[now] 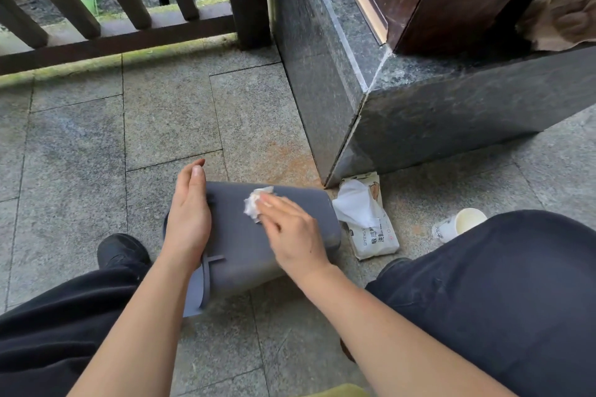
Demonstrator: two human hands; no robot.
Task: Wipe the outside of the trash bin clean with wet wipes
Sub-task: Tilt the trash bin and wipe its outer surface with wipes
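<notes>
A dark grey trash bin (238, 238) lies on its side on the stone floor between my legs, its lid end toward me. My left hand (188, 213) rests flat on the bin's left side, fingers straight and pointing away from me. On the bin's upper face, my right hand (292, 229) presses a crumpled white wet wipe (254, 203), which sticks out beyond the fingertips. The right fingers are blurred.
A white pack of wet wipes (367, 219) lies right of the bin with a sheet pulled out. A white paper cup (461, 222) lies on its side near my right knee. A dark stone pillar base (403, 119) stands behind; a railing (122, 32) runs at the back left.
</notes>
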